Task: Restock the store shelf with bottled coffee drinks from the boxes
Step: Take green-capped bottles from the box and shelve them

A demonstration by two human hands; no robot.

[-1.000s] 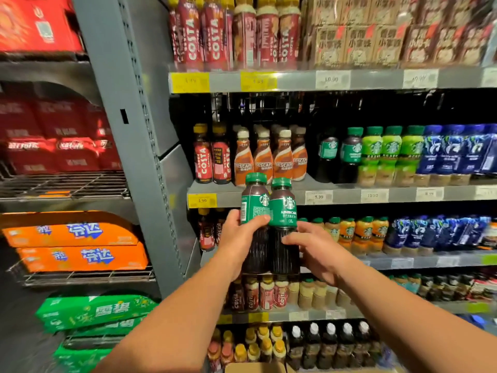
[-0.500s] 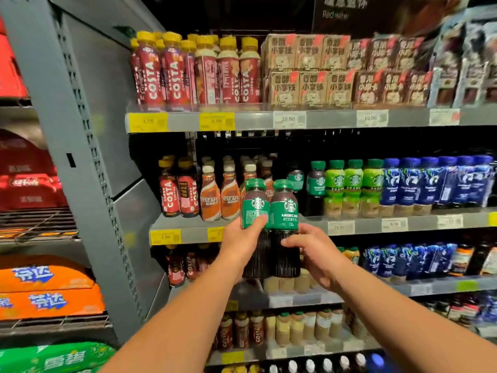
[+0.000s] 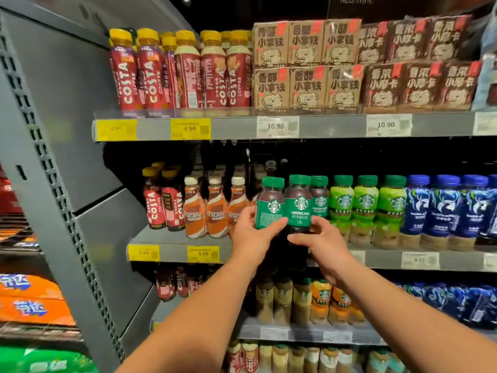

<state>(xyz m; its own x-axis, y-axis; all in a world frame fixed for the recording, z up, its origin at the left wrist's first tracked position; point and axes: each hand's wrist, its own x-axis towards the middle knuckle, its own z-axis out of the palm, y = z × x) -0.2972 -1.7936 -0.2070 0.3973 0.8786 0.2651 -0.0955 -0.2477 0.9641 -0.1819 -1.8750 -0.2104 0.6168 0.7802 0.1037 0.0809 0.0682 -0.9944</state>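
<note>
Fingers of left hand (image 3: 248, 234) wrap the left bottle (image 3: 270, 208), right hand (image 3: 321, 242) the right bottle (image 3: 298, 208), pressed together mid-frame, likely for shelving both.

place: shop | evidence: shelf (image 3: 336, 127) rows of bottled drinks (image 3: 150, 74) | price tags (image 3: 190, 129) on shelf edges

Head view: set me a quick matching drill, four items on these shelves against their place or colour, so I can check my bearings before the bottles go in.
Things:
1 Nescafe bottles
2 Americano bottle
3 brown cartons
4 blue-capped bottles

Places:
A on the top shelf
B gripped by the right hand
C middle shelf, far right
D middle shelf, orange labels

Pairs: 1-D, 2-B, 3-A, 4-C
</note>
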